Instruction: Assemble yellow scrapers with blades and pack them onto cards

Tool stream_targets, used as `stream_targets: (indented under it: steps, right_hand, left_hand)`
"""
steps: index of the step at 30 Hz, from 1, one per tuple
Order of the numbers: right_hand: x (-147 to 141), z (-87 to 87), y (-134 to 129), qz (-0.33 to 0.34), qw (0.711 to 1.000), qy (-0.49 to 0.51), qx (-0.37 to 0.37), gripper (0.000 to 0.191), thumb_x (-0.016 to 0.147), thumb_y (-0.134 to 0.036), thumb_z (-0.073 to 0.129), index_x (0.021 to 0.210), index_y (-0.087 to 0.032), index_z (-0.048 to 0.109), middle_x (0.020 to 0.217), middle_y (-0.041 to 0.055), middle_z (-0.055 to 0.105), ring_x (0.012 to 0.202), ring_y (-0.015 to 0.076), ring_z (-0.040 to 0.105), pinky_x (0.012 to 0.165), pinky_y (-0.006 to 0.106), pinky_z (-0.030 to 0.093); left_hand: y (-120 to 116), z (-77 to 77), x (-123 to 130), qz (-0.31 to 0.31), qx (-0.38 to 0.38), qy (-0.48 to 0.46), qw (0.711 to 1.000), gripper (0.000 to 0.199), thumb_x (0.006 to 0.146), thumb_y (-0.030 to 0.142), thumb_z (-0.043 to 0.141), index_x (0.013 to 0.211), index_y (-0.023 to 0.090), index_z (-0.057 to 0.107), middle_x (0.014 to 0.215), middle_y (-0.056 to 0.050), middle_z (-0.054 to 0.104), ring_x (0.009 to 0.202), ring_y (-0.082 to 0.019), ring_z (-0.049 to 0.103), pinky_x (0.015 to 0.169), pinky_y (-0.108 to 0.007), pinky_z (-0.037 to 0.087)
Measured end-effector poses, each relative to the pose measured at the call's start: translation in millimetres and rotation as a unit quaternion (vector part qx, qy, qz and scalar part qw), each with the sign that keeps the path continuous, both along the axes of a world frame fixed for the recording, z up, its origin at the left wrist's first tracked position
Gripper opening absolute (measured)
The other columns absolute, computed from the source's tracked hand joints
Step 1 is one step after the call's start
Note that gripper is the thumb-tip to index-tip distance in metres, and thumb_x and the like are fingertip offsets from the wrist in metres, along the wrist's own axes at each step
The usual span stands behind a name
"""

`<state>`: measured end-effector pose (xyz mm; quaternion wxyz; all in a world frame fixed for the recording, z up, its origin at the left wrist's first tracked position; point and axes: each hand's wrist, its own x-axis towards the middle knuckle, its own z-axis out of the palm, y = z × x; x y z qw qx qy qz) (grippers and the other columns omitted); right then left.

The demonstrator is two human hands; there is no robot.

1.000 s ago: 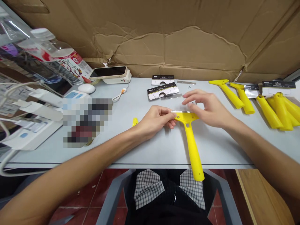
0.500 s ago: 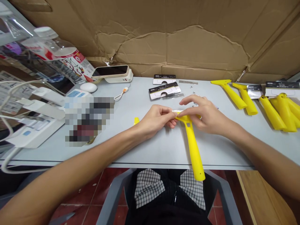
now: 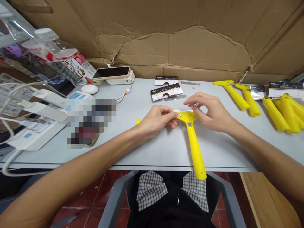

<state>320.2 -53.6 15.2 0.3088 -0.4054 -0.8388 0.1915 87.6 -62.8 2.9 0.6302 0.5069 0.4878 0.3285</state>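
Observation:
A yellow scraper point(image 3: 196, 148) with a T-shaped head lies at the front of the table, its handle end sticking out past the edge. A thin metal blade point(image 3: 184, 111) runs along the far side of its head. On the head's left part shows a small round screw point(image 3: 180, 116). My left hand point(image 3: 161, 118) pinches the left end of the head between thumb and fingers. Over the right end hovers my right hand point(image 3: 210, 110), fingers bent and apart; whether a fingertip touches the head I cannot tell. Tiny screws behind that hand are partly hidden.
Farther back lie printed cards point(image 3: 166, 91) and a loose blade point(image 3: 190, 83). Several yellow scraper handles point(image 3: 237, 96) are at the right. On the left are a phone point(image 3: 114, 72), a white mouse point(image 3: 89, 89), a power strip point(image 3: 38, 134), cables and bottles point(image 3: 71, 60). Cardboard point(image 3: 185, 41) stands behind.
My right hand has shifted right, off the left part of the scraper head, uncovering the screw there. The handle end has moved slightly up and left. My left hand keeps its pinch.

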Motion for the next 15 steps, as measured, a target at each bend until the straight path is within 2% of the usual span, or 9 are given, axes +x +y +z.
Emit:
stream_targets:
  steps: [3,5,7,10,15]
  right_hand:
    - [2,0.8,8,-0.078,0.982,0.051,-0.167,0.022,0.1,-0.027,0.065,0.117,-0.019,0.076,0.105,0.011,0.081,0.083,0.0245,0.076,0.076,0.041,0.062]
    - [3,-1.1,14,-0.082,0.952,0.09,-0.28,0.021,0.096,-0.027,0.072,0.115,-0.018,0.074,0.091,0.0097,0.08,0.071,0.0227,0.074,0.068,0.04,0.062]
    - [4,-3.4,17,-0.074,0.927,0.13,-0.344,0.019,0.092,-0.025,0.078,0.11,-0.018,0.074,0.083,0.0082,0.079,0.064,0.0209,0.072,0.064,0.039,0.062]
    - [4,-5.3,19,-0.071,0.911,0.172,-0.369,0.026,0.086,-0.027,0.088,0.105,-0.02,0.073,0.081,0.0068,0.078,0.063,0.0205,0.071,0.066,0.04,0.064]
    - [4,-5.0,19,-0.065,0.907,0.197,-0.367,0.032,0.082,-0.032,0.093,0.103,-0.021,0.072,0.08,0.0056,0.079,0.063,0.0202,0.072,0.069,0.042,0.067]
  left_hand:
    - [5,-0.3,-2,0.014,-0.004,-0.002,1.0,0.028,0.098,0.015,0.071,0.072,0.014,0.08,0.068,-0.006,0.073,0.059,-0.011,0.061,0.068,-0.028,0.055]
    - [7,-0.8,-3,0.019,-0.004,-0.003,1.0,0.027,0.098,0.014,0.072,0.072,0.014,0.08,0.069,-0.006,0.073,0.058,-0.01,0.06,0.067,-0.027,0.055]
    - [9,-2.5,-4,0.021,-0.005,-0.008,1.0,0.027,0.098,0.014,0.072,0.072,0.014,0.08,0.07,-0.006,0.074,0.058,-0.01,0.06,0.066,-0.027,0.055]
    - [12,-7.0,-5,0.022,-0.013,-0.028,0.999,0.025,0.098,0.014,0.073,0.075,0.013,0.081,0.073,-0.007,0.075,0.059,-0.01,0.061,0.066,-0.026,0.055]
    - [15,-9.5,-6,0.032,-0.057,-0.086,0.994,0.017,0.099,0.013,0.074,0.086,0.009,0.084,0.08,-0.01,0.08,0.063,-0.01,0.065,0.067,-0.024,0.056]
